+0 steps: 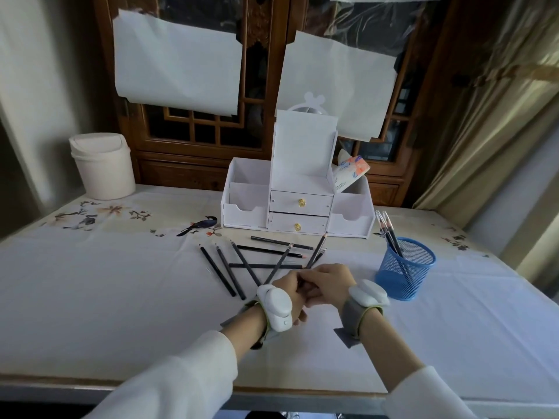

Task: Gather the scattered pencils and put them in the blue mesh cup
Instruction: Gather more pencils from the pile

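Several black pencils (222, 272) lie scattered and crossed on the white tablecloth in front of the organiser. The blue mesh cup (405, 278) stands upright to the right, with several pencils (390, 234) leaning in it. My left hand (292, 293) and my right hand (331, 285) meet at the near edge of the pile, fingers curled and touching each other. One slanted pencil (317, 251) runs down into my right hand's fingers. Another pencil (279, 263) ends at my left hand's knuckles; whether that hand grips it is hidden.
A white desk organiser (298, 204) with two drawers stands behind the pencils, a tissue pack (349, 172) in its right side. A white lidded bin (102, 164) sits at the far left. The table's front edge (287, 391) is close to me.
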